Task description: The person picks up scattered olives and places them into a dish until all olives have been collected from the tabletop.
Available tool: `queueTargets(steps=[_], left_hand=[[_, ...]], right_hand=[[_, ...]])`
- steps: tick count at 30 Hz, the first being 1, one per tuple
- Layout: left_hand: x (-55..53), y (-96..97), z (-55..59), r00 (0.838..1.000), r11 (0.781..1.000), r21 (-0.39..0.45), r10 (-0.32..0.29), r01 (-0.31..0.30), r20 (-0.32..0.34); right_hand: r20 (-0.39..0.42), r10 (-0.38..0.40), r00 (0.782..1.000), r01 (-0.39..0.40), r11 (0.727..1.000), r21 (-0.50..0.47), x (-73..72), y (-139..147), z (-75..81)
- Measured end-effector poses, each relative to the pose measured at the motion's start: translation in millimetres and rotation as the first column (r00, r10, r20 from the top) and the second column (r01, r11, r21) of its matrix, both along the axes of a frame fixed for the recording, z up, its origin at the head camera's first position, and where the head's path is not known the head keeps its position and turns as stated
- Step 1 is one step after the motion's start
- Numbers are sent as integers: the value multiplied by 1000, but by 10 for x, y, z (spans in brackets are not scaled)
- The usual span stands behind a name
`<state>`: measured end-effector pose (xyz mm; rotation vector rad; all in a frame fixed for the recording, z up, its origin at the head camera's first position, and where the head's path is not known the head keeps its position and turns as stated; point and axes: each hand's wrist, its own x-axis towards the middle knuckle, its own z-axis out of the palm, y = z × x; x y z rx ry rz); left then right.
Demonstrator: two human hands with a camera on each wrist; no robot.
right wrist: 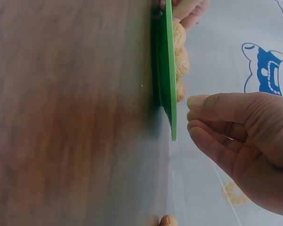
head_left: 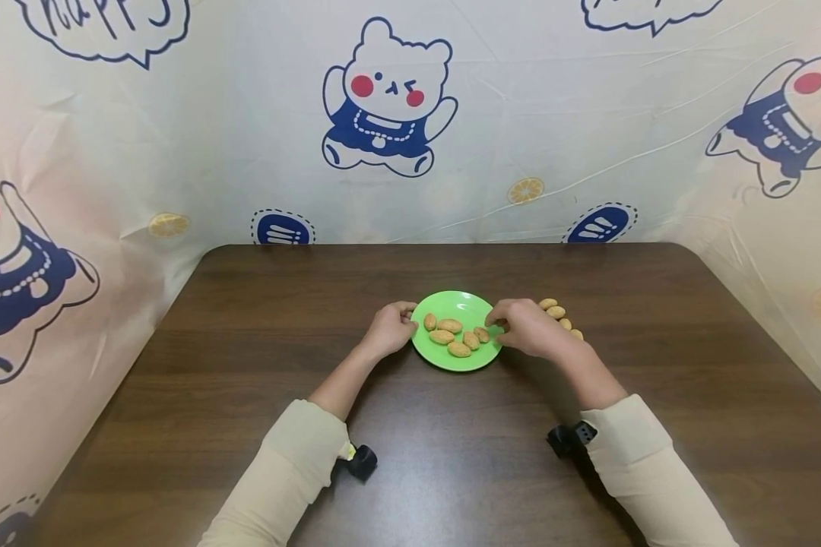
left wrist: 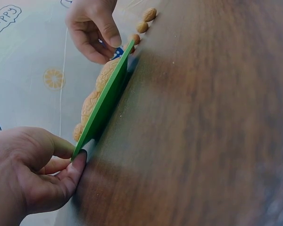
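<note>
A green plate holds several tan peanuts in the shell, lying in a loose group. My left hand pinches the plate's left rim, with the thumb below and fingers above in the left wrist view. Over the plate's right rim is my right hand, near the rightmost peanut on the plate. In the right wrist view, its thumb and bent fingertips stand slightly apart, and nothing shows between them. More peanuts lie in a line on the table behind the right hand, which partly hides them.
The brown wooden table extends around the plate on all sides. A pale curtain printed with cartoon bears hangs along its back and sides. Small black cameras are worn at both wrists, by the light sleeves.
</note>
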<state>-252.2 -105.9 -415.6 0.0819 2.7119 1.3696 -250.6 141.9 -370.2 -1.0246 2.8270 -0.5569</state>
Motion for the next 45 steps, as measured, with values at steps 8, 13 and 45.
queueTargets(steps=[8, 13, 45], left_hand=[[12, 8, 18, 1000, 1000, -1, 3, -3, -6], [10, 11, 14, 1000, 1000, 0, 3, -3, -4], [-4, 2, 4, 1000, 1000, 17, 1, -1, 21]], right_hand=[[-23, -38, 999, 38, 999, -8, -7, 105, 22], [-16, -84, 996, 83, 996, -40, -10, 191, 48], [25, -318, 948, 318, 948, -4, -335, 696, 92]])
